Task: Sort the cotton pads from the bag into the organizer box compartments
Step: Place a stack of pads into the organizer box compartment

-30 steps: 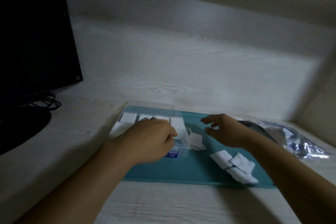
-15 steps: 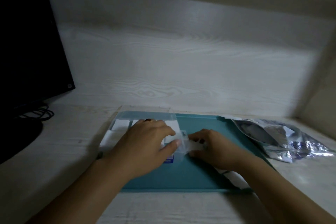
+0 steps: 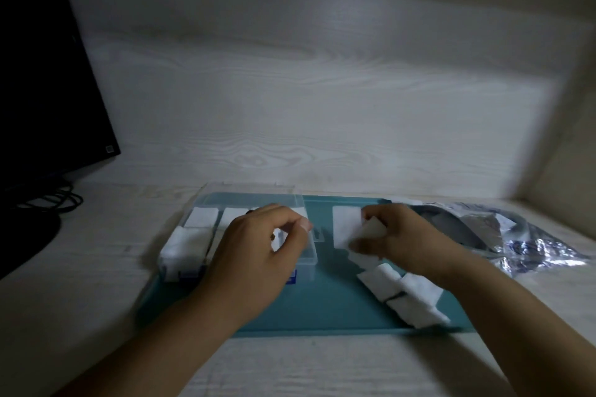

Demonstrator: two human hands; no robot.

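Observation:
A clear organizer box (image 3: pixel 306 259) stands on the left part of a teal mat (image 3: pixel 322 303), with white cotton pads (image 3: pixel 201 217) in its left compartments. My left hand (image 3: pixel 258 251) hovers over the box's right side with curled fingers, and something white shows under them; what it is stays unclear. My right hand (image 3: pixel 396 237) sits just right of the box and pinches a white cotton pad (image 3: pixel 346 226). Several loose pads (image 3: pixel 406 296) lie on the mat below that wrist. The silver foil bag (image 3: pixel 529 242) lies at the far right.
A dark monitor (image 3: pixel 48 74) with cables (image 3: pixel 54 203) stands at the left. A pale wood-grain wall rises right behind the mat, and a side wall closes the right. The desk's front strip lies below the mat.
My right hand has moved right, away from the box edge, with a cotton pad in its fingers. The loose pads on the mat show again. My left hand stays over the box.

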